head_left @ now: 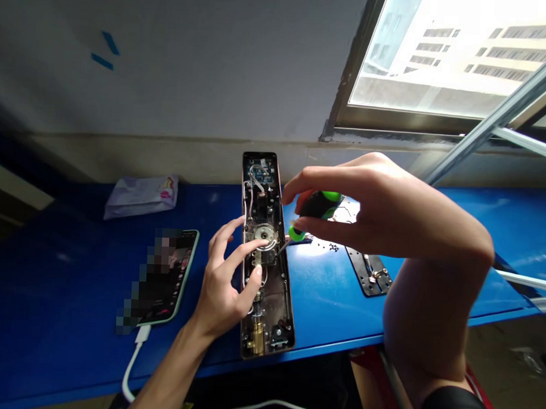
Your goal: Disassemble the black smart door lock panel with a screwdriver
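A long black housing (276, 294) lies lengthwise on the blue table, its inside showing a circuit board (261, 172), white wires, a round disc part (263, 233) and a brass cylinder (258, 338) at the near end. My left hand (228, 274) rests over its middle with fingers spread, the index fingertip touching near the disc. In my right hand (345, 201) is a green-and-black screwdriver (318, 205), gripped by the handle. Its shaft slants down and left into the housing, beside the disc; the tip's exact contact is hard to make out.
Several small dark screws (333, 247) lie right of the housing, near a black plate (369, 273) with wires. At left are a phone (172, 278) on a white cable (130, 366) and a soft pack (141, 195). A metal frame (495, 120) stands at right.
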The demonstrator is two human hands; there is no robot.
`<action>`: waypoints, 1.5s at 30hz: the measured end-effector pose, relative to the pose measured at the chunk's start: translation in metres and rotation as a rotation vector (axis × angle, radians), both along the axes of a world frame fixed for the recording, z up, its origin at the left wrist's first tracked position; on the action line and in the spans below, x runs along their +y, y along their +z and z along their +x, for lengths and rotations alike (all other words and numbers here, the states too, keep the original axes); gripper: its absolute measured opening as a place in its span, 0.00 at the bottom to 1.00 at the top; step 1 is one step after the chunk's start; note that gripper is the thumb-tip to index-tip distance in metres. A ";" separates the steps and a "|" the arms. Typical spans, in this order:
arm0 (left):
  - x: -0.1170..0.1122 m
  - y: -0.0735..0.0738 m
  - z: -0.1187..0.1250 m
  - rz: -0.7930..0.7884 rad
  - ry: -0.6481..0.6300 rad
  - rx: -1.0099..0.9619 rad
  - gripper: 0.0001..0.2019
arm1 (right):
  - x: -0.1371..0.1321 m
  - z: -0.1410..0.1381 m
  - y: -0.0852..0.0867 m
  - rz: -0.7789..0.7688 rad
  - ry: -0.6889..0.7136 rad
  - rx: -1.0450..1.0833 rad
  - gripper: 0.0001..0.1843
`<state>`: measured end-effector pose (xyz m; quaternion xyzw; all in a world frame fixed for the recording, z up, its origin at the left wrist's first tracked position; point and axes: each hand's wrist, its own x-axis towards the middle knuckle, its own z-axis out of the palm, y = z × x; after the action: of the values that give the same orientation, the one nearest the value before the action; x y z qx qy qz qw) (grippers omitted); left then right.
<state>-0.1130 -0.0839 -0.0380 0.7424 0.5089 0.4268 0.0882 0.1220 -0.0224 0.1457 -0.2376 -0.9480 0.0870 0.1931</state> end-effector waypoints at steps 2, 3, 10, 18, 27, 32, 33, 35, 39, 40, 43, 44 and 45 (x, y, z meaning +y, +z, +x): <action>0.000 -0.002 -0.001 -0.015 -0.013 -0.016 0.15 | 0.001 0.000 -0.001 -0.011 -0.010 -0.018 0.07; -0.001 -0.002 -0.002 -0.021 -0.017 -0.022 0.15 | 0.001 0.000 -0.001 -0.017 -0.019 -0.032 0.08; -0.004 -0.004 0.000 -0.056 -0.021 -0.051 0.16 | -0.002 0.000 0.003 -0.022 -0.049 -0.064 0.07; -0.004 -0.005 0.002 -0.078 -0.051 -0.076 0.19 | -0.006 -0.005 0.006 -0.034 -0.038 -0.031 0.06; -0.006 -0.006 0.002 -0.118 -0.084 -0.124 0.18 | -0.005 -0.006 0.002 -0.048 0.020 -0.025 0.05; -0.007 -0.007 0.004 -0.125 -0.093 -0.129 0.19 | -0.005 -0.006 0.003 0.006 0.020 -0.009 0.08; -0.007 -0.007 0.004 -0.128 -0.095 -0.131 0.19 | -0.005 -0.006 0.003 0.014 0.021 -0.001 0.08; -0.006 -0.008 0.004 -0.131 -0.095 -0.136 0.19 | -0.005 -0.007 0.003 0.016 0.019 0.013 0.08; -0.007 -0.008 0.004 -0.143 -0.096 -0.142 0.19 | -0.004 -0.008 0.001 0.024 0.015 0.016 0.08; -0.007 -0.008 0.004 -0.150 -0.099 -0.141 0.19 | -0.004 -0.009 0.001 0.027 0.018 0.015 0.08; -0.007 -0.009 0.004 -0.154 -0.103 -0.147 0.19 | -0.003 -0.011 0.000 0.020 0.017 0.006 0.07; -0.007 -0.009 0.005 -0.150 -0.103 -0.150 0.18 | -0.003 -0.011 0.000 0.019 0.012 0.003 0.07; -0.007 -0.010 0.005 -0.146 -0.104 -0.153 0.18 | -0.003 -0.011 -0.001 0.020 0.006 0.001 0.07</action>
<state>-0.1085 -0.0912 -0.0475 0.7245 0.4912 0.4389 0.2029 0.1105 -0.0256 0.1449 -0.2329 -0.9494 0.0781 0.1959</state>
